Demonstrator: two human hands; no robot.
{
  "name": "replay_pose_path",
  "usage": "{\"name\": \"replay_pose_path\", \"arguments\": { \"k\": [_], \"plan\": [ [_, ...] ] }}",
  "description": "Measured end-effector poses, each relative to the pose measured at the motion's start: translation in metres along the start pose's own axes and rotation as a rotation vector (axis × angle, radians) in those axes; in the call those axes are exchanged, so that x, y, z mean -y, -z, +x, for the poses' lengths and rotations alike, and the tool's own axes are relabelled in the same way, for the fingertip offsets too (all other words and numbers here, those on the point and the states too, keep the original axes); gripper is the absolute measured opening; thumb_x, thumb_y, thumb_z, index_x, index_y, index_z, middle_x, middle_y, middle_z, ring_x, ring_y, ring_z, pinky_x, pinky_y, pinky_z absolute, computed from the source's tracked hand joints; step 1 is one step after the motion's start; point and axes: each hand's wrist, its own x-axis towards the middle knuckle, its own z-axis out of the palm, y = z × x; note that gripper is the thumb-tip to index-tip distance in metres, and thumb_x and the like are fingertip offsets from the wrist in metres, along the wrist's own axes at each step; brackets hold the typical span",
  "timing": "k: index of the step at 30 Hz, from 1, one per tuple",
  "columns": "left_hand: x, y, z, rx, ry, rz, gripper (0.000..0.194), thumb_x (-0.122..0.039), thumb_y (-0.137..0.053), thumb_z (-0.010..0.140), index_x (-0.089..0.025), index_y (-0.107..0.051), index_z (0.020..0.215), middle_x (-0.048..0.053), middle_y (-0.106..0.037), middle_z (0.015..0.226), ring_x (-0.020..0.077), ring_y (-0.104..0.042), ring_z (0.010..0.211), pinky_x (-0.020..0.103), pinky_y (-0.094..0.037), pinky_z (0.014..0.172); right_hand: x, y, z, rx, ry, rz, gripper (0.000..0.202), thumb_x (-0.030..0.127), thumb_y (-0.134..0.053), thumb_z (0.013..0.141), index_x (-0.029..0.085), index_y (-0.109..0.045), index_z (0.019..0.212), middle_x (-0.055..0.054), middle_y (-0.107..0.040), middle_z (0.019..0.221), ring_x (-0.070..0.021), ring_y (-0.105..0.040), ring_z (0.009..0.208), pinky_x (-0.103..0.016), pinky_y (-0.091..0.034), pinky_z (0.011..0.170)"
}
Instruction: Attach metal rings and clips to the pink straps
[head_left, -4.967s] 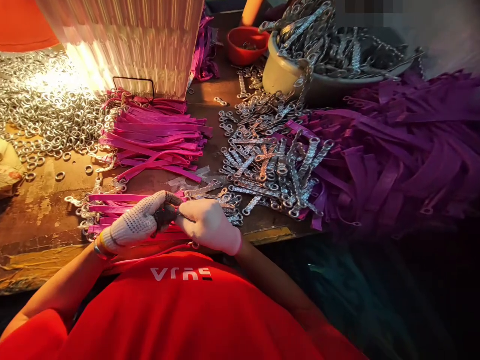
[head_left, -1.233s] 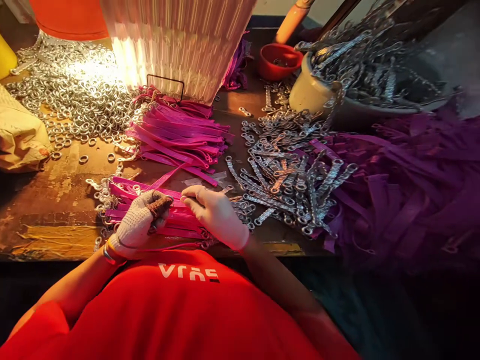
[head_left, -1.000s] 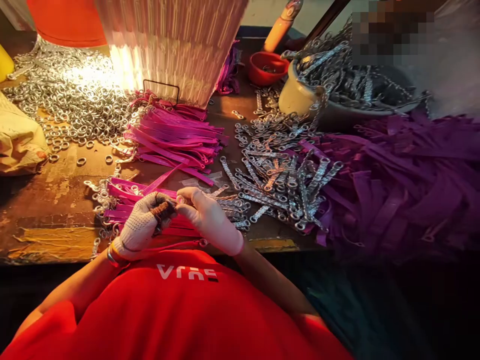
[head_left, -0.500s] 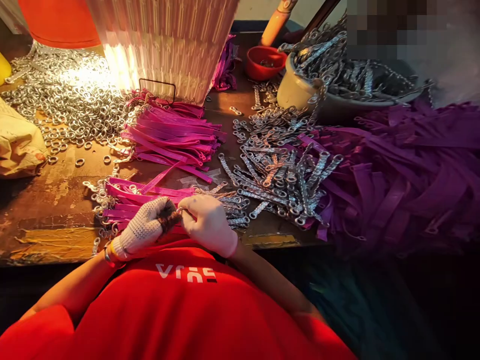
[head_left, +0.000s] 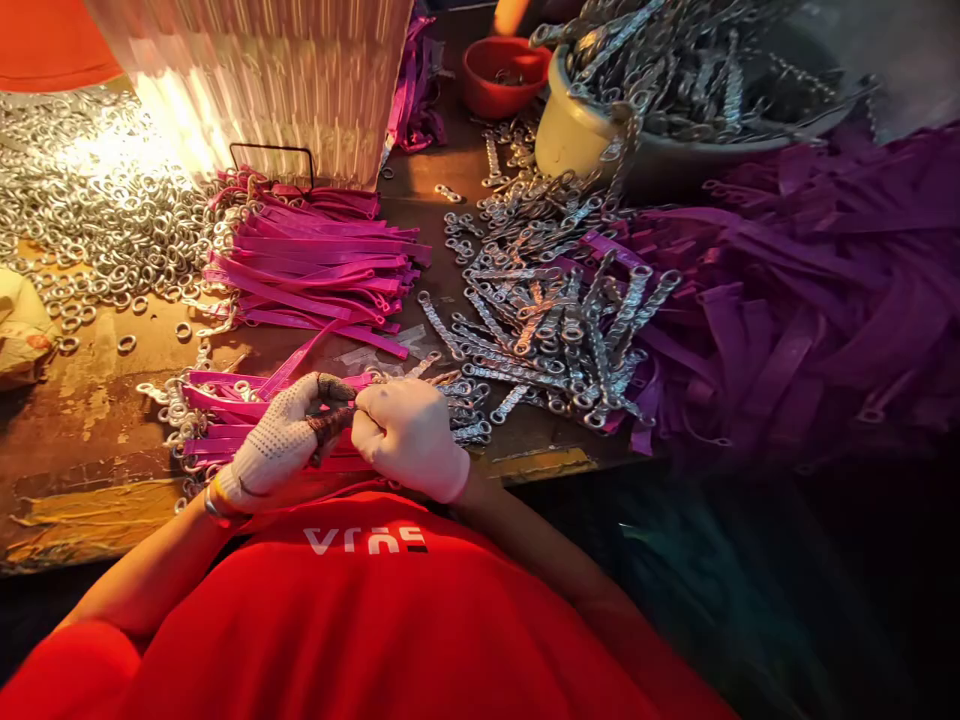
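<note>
My left hand (head_left: 289, 435), in a dotted white glove with dark, worn fingertips, is closed in a pinch at the table's near edge. Fingertip to fingertip with it is my right hand (head_left: 401, 430), in a plain white glove, its fingers curled shut. Whatever lies between them is too small and too covered to make out. Under and beyond both hands lies a near bunch of magenta straps (head_left: 217, 400) with metal rings at their left ends. Braided silver links with looped ends (head_left: 472, 410) lie just right of my right hand.
A heap of loose metal rings (head_left: 135, 220) lies under bright light at left, beside a ribbed translucent panel (head_left: 262, 90). More magenta straps (head_left: 322, 250) lie before it. Silver links (head_left: 562, 320), a purple strap pile (head_left: 817, 310), a red bowl (head_left: 502, 95) and a cream tub (head_left: 559, 135) fill the right.
The view has shifted, so the table's contents sit further left and mostly higher. My hands stay together at the same spot, with the fingers slightly repositioned.
</note>
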Motion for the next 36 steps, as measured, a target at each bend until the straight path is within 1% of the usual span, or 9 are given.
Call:
{"name": "replay_pose_path", "arguments": {
  "k": [6, 9, 13, 16, 20, 24, 27, 31, 36],
  "plan": [
    [-0.01, -0.005, 0.019, 0.062, 0.089, -0.387, 0.034, -0.034, -0.079, 0.075, -0.017, -0.059, 0.096, -0.005, -0.049, 0.063, 0.0035, -0.033, 0.042, 0.015, -0.025, 0.039, -0.005, 0.001, -0.005, 0.014, -0.007, 0.08, 0.021, 0.028, -0.048, 0.096, 0.018, -0.066, 0.09, -0.004, -0.065, 0.07, -0.0183, -0.054, 0.065, -0.03, -0.033, 0.064],
    [-0.02, 0.003, 0.043, 0.101, -0.08, -0.025, 0.027, -0.037, -0.068, 0.085, -0.015, -0.064, 0.099, -0.002, -0.054, 0.067, 0.0062, -0.037, 0.045, 0.019, -0.031, 0.042, -0.015, 0.008, -0.002, 0.213, -0.232, 0.284, 0.027, 0.038, -0.049, 0.101, 0.019, -0.065, 0.091, -0.003, -0.068, 0.073, -0.0164, -0.059, 0.067, -0.026, -0.037, 0.064],
    [-0.029, 0.02, 0.098, -0.1, -0.461, 0.872, 0.021, -0.026, -0.063, 0.086, -0.011, -0.071, 0.097, 0.01, -0.067, 0.092, 0.0213, -0.062, 0.084, 0.031, -0.05, 0.074, -0.026, 0.014, 0.004, 0.233, -0.42, 0.384, 0.031, 0.04, -0.045, 0.103, 0.019, -0.068, 0.103, -0.003, -0.071, 0.078, -0.016, -0.063, 0.069, -0.024, -0.04, 0.064],
    [-0.028, 0.027, 0.136, -0.162, -0.392, 1.31, 0.027, -0.021, -0.056, 0.09, -0.01, -0.07, 0.109, 0.016, -0.065, 0.112, 0.0245, -0.064, 0.094, 0.034, -0.049, 0.081, -0.027, 0.011, 0.003, 0.199, -0.453, 0.434, 0.033, 0.037, -0.045, 0.103, 0.018, -0.065, 0.12, -0.005, -0.075, 0.089, -0.0165, -0.067, 0.073, -0.024, -0.044, 0.067],
    [-0.025, 0.029, 0.158, -0.156, -0.319, 1.366, 0.028, -0.019, -0.05, 0.092, -0.01, -0.069, 0.11, 0.018, -0.065, 0.114, 0.0239, -0.065, 0.09, 0.035, -0.048, 0.078, -0.025, 0.005, 0.0, 0.192, -0.422, 0.417, 0.034, 0.034, -0.045, 0.102, 0.017, -0.064, 0.125, -0.006, -0.077, 0.094, -0.0178, -0.07, 0.076, -0.026, -0.049, 0.072],
    [-0.029, 0.038, 0.142, -0.179, -0.353, 1.162, 0.023, -0.025, -0.055, 0.091, -0.013, -0.071, 0.102, 0.012, -0.07, 0.095, 0.0223, -0.063, 0.085, 0.034, -0.049, 0.078, -0.027, 0.002, 0.001, 0.068, -0.322, 0.493, 0.031, 0.03, -0.043, 0.103, 0.018, -0.063, 0.124, -0.007, -0.076, 0.108, -0.0174, -0.071, 0.093, -0.027, -0.051, 0.087],
    [-0.032, 0.04, 0.105, -0.137, -0.303, 0.739, 0.023, -0.036, -0.055, 0.093, -0.016, -0.067, 0.097, 0.002, -0.06, 0.062, 0.0145, -0.053, 0.055, 0.026, -0.044, 0.055, -0.028, 0.003, 0.006, 0.041, -0.235, 0.52, 0.03, 0.027, -0.043, 0.103, 0.019, -0.062, 0.124, -0.007, -0.074, 0.116, -0.0169, -0.068, 0.105, -0.027, -0.048, 0.096],
    [-0.032, 0.028, 0.049, -0.005, -0.117, 0.216, 0.034, -0.05, -0.055, 0.093, -0.019, -0.057, 0.079, -0.005, -0.042, 0.046, 0.0085, -0.033, 0.036, 0.021, -0.025, 0.037, -0.019, 0.007, 0.018, 0.209, -0.202, 0.39, 0.031, 0.024, -0.044, 0.102, 0.018, -0.062, 0.126, -0.008, -0.075, 0.112, -0.0179, -0.068, 0.102, -0.026, -0.047, 0.089],
    [-0.026, 0.014, 0.015, -0.025, -0.106, 0.269, 0.037, -0.049, -0.055, 0.092, -0.018, -0.053, 0.072, -0.005, -0.044, 0.05, 0.0081, -0.033, 0.04, 0.021, -0.025, 0.039, -0.002, 0.021, 0.025, 0.424, -0.111, -0.004, 0.03, 0.019, -0.04, 0.1, 0.017, -0.065, 0.117, -0.008, -0.072, 0.094, -0.0199, -0.066, 0.083, -0.029, -0.037, 0.067]
  ]
}}
